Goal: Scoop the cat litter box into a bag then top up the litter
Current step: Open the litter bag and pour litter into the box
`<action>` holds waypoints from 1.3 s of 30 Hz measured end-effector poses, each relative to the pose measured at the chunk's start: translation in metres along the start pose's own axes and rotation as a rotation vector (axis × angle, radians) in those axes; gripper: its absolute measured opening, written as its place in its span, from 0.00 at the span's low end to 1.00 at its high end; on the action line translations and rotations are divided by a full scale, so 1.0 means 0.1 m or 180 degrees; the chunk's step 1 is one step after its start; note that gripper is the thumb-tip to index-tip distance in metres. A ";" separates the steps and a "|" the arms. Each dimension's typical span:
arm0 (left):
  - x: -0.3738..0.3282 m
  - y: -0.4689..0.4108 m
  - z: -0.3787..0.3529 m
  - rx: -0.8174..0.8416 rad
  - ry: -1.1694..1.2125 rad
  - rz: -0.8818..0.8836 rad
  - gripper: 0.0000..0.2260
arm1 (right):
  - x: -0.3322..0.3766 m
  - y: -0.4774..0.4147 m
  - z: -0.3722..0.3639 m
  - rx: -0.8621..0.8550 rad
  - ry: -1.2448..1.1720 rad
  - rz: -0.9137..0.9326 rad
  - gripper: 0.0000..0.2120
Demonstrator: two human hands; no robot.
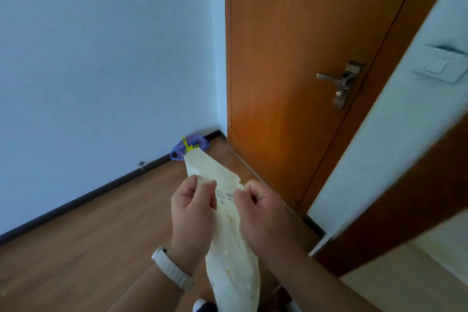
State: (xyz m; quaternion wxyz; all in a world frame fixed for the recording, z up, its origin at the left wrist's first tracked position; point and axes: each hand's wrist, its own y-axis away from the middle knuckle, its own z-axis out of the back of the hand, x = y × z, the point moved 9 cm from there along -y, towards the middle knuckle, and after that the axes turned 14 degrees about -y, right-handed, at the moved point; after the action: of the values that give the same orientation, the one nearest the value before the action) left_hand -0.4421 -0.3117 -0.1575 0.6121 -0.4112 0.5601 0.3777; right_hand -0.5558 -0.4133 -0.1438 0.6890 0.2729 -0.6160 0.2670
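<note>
both hands up in front of the person, sharing one cream bag (228,256). left hand (193,208): fingers curled, thumb and fingertips pinching the bag's left edge near the top. right hand (260,210): fingers clenched on the right edge at about the same height. dark printed lettering shows on the bag between the two hands. the bag is long and tilted, its flat upper end pointing away toward the room corner and its fuller lower end hanging down between the forearms, off the wood floor (88,248). white wristband (172,271) on the left wrist. a blue bag (201,142) with a yellow tie (186,144) sits on the floor in the corner, against the dark baseboard (76,200), partly hidden behind the cream bag's tip. brown door (291,58) just right of it, closed, metal lever handle (329,77). wall switch (443,63) far right.
</note>
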 end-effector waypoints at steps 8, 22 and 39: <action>0.37 -1.24 0.40 0.0162 -0.0283 0.0191 0.16 | -0.17 -1.07 -0.80 -0.0213 0.0270 -0.0275 0.08; 0.20 -2.28 1.68 -0.0211 -0.0331 0.0298 0.13 | 0.44 -2.35 -2.46 0.0396 -0.0087 0.0135 0.14; 0.70 -3.04 3.46 -0.2086 -0.0921 0.1153 0.16 | 0.28 -3.39 -5.05 0.2505 0.0355 0.0192 0.13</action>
State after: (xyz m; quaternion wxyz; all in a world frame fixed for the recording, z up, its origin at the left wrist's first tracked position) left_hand -0.0254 -0.1055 -0.1910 0.4446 -0.4218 0.3815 0.6920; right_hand 0.0401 -0.2965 -0.1785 0.5560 0.4830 -0.4360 0.5172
